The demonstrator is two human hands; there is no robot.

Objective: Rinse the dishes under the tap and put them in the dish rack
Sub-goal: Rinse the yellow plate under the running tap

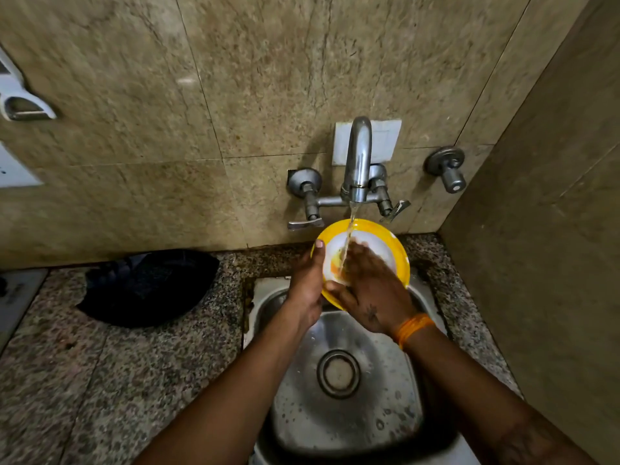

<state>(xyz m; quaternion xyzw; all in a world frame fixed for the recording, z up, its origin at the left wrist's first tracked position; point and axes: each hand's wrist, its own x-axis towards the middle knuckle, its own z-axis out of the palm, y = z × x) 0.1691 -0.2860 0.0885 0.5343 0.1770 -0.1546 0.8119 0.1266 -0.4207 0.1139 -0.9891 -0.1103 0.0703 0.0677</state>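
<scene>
Plate under the running tap, one hand steadying, one rubbing

Head view: water falls from the tap [357, 162] in a thin stream straight onto the face of the yellow-rimmed plate [385, 243], which I hold tilted toward me over the back edge of the sink [396, 391]. I judge the tilt is there so the water runs across the white centre and drains into the basin rather than onto the table [100, 380]. An orange smear sits on the plate's lower left part, right where the stream lands, so the rinse is in hand and not yet finished.

My left hand [307, 286] grips the plate's left rim, the thumb up along the edge and the other fingers hidden behind it; this hand bears the plate. My right hand [370, 290] lies across the plate's face with the fingers stretched out flat, pressing on the wet surface beside the stream and holding nothing. An orange thread band [412, 328] circles that wrist.

A dark cloth [147, 286] lies on the table left of the sink, well apart from the plate. No dish rack shows in this view.
</scene>
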